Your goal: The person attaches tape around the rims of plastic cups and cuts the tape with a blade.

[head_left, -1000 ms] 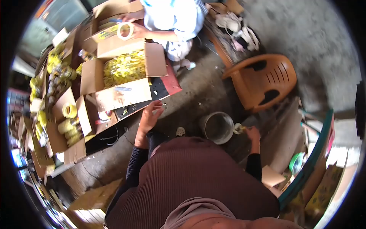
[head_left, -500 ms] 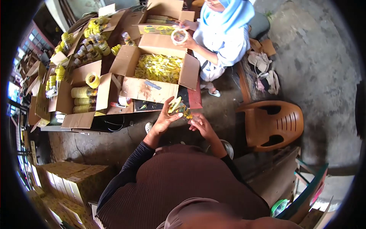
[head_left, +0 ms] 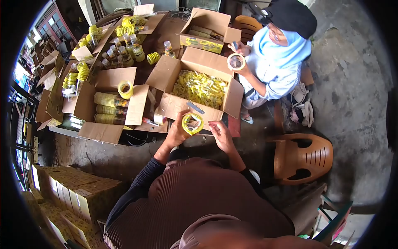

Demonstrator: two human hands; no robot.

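A ring-shaped yellow item [head_left: 192,124], seen end-on with a see-through middle, is gripped in my left hand [head_left: 178,132]. Close by on its right is my right hand [head_left: 222,137], its fingers bent and partly spread, with nothing visible in them. Just beyond both hands, a grey flat blade [head_left: 196,108] lies on the front flap of an open cardboard box [head_left: 166,106]. That box holds a heap of small yellow packets [head_left: 200,89].
Another box [head_left: 103,131] at left holds stacked yellow rolls [head_left: 110,108]. Clear jars [head_left: 127,53] stand behind it. At right a co-worker [head_left: 271,70] holds a round item [head_left: 236,62]. An orange chair [head_left: 304,159] is at lower right. Cartons [head_left: 78,189] fill the lower left.
The yellow item was tilted between both hands; now it faces me end-on in my left hand. My right hand has come away from it. The view has shifted, moving the boxes rightward.
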